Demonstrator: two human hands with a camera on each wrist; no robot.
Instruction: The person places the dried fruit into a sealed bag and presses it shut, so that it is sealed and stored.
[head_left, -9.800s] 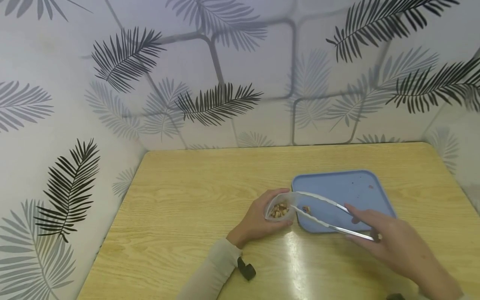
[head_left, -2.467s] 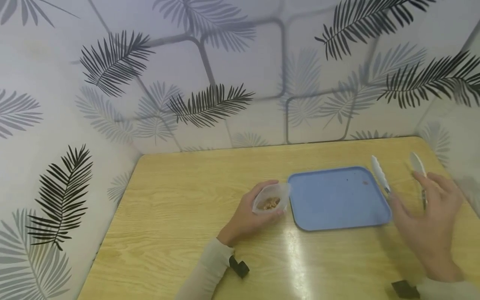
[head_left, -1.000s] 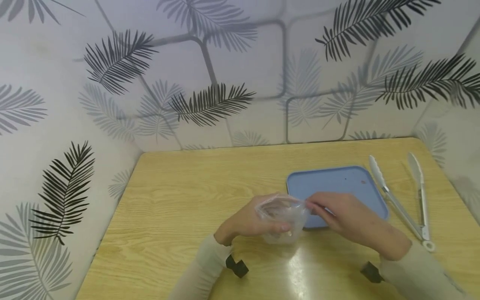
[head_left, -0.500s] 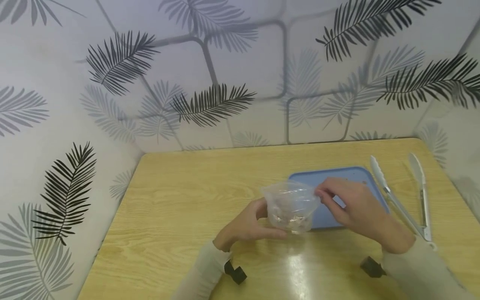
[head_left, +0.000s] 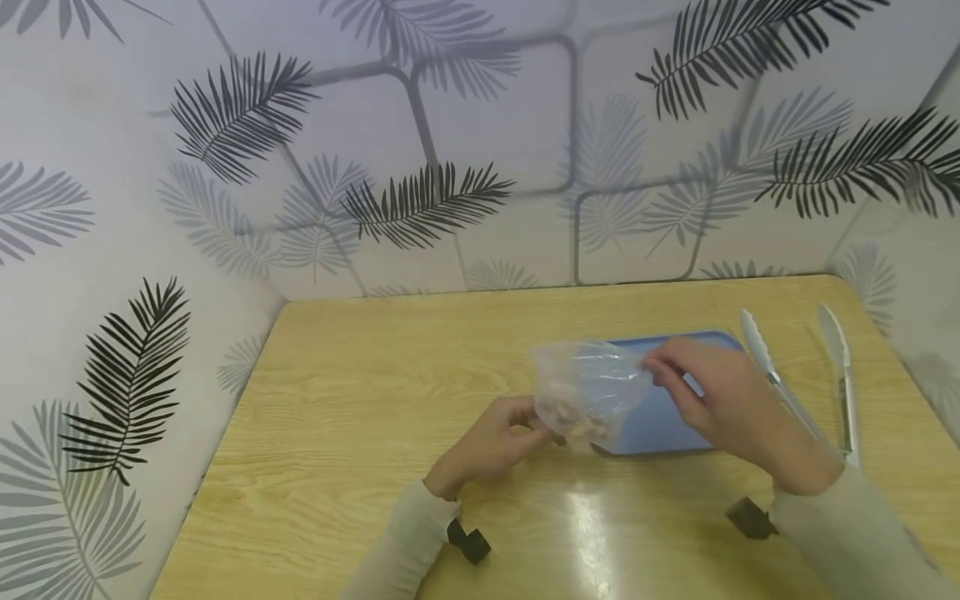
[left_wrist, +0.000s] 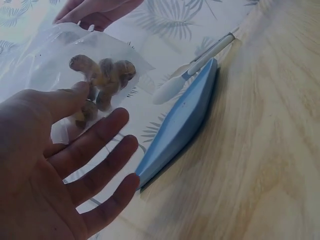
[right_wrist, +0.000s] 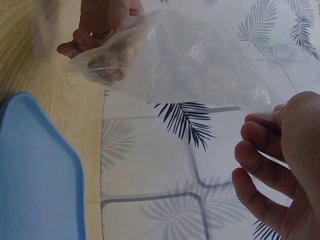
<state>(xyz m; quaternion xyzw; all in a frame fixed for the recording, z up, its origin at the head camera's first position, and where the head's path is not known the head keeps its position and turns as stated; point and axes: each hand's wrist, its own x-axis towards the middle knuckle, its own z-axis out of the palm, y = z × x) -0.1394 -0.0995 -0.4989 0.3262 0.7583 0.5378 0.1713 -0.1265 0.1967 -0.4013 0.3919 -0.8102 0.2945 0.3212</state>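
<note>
A clear plastic bag with brown, knobbly pieces gathered at its bottom hangs between my hands, over the left part of the blue tray. My right hand pinches the bag's upper corner between thumb and index finger; its other fingers curl loosely in the right wrist view. Down at the bag's lower left, my left hand holds it with the thumb on the near side, the remaining fingers spread beneath. In the right wrist view the bag is stretched out between both hands.
The blue tray lies on the wooden table, partly hidden by the bag and right hand. To its right rest metal tongs with white tips, spread apart. A patterned wall stands behind the table.
Earlier my right hand worked the tongs at the tray, where a piece lay; it put them down right of the tray. It then took the bag's edge and has drawn it up and rightward.
</note>
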